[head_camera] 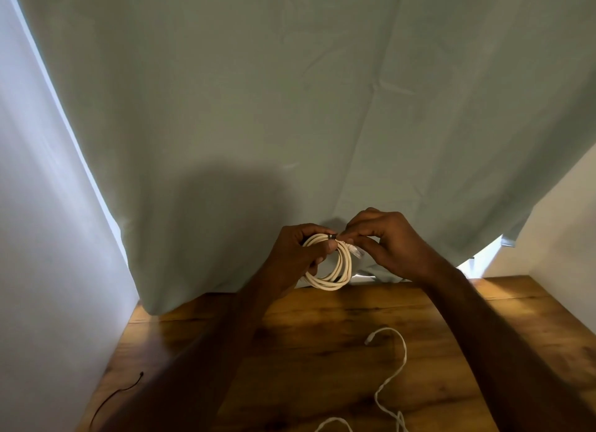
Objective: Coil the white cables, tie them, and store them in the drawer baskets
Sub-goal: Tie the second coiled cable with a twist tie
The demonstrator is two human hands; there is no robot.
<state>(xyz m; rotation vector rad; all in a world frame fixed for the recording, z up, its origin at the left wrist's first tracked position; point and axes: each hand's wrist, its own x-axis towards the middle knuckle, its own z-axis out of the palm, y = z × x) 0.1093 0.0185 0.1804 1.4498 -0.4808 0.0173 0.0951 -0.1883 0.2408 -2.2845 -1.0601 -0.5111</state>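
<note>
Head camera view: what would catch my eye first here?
Probably the coiled white cable, held up at centre above the wooden table: the left hand grips it while the right hand pinches at a dark tie on top. Behind hangs a big pale curtain; a loose white cable trails across the table below.

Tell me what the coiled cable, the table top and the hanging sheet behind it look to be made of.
Coiled cable: smooth off-white plastic jacket, slight sheen; clear plastic plug at its end.
Table top: wood or wood-look laminate, brown grain, glossy reflections.
Hanging sheet: thin matte grey-green fabric, creased and draping.
</note>
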